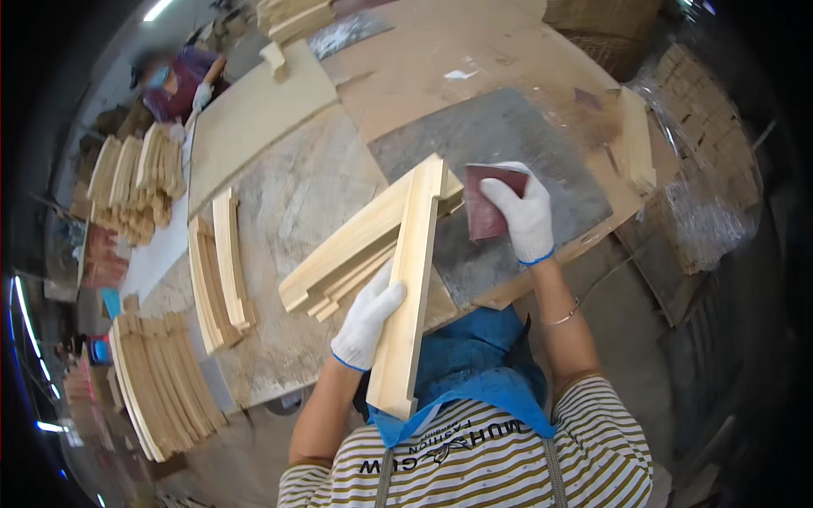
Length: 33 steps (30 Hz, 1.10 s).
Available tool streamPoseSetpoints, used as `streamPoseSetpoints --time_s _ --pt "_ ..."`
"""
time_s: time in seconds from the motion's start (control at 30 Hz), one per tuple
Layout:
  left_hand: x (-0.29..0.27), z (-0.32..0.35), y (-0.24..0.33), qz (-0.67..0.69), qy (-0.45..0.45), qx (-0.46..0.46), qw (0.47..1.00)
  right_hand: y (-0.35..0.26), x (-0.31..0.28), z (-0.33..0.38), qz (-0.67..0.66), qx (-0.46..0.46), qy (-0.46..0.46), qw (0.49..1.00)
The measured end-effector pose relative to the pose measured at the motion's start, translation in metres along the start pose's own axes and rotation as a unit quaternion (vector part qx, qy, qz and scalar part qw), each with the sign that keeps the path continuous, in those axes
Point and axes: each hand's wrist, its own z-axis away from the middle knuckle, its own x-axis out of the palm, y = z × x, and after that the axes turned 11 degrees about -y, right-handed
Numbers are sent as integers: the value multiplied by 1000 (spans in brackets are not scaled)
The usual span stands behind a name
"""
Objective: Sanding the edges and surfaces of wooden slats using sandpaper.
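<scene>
Wooden strip [411, 284], long, pale and flat, stands nearly on end in front of the person, its lower end close to the striped shirt and blue apron [474, 372], its upper end leaning over the workbench [288, 203].

Far left, stacks of curved wooden pieces [161, 381] sit low beside the bench, with more curved pieces [135, 178] heaped higher up, near another person in a purple top [182, 85] at the far end. On the bench lie two short curved slats [222, 271] on edge, side by side. A large pale board [254, 118] rests on the bench beyond them.

Next comes a pile of straight strips [347, 254] lying diagonally on the bench, passing behind the held strip. The left hand [368, 326], in a white glove, is clamped on the wooden strip from its left side, fingers wrapped round the edge about midway up.

Right of the strip, the right hand [525, 216], also white-gloved, is closed on a dark red sheet of sandpaper [487, 203], pinching its upper edge; the sheet hangs just beside the strip's top end. Whether it touches the wood cannot be told. Under it lies a grey pad [508, 144] on the bench top. Further right, a short pale block [637, 140] rests at the bench corner, and bundles wrapped in clear plastic [703, 169] stand beyond.
</scene>
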Motion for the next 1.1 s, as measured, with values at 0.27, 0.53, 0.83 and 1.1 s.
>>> streamPoseSetpoints --time_s 0.27,0.53,0.83,1.1 --pt "-4 -12 -17 -25 -105 114 988 -12 -15 -79 237 -128 1 963" --pt "-2 -24 5 9 -104 74 992 -38 -30 -33 -152 -122 102 976" --pt "-6 -39 51 -196 -127 138 962 17 -32 -63 -134 -71 197 969" --pt "-43 -69 109 -716 56 -4 696 23 -55 -44 -95 86 210 969"
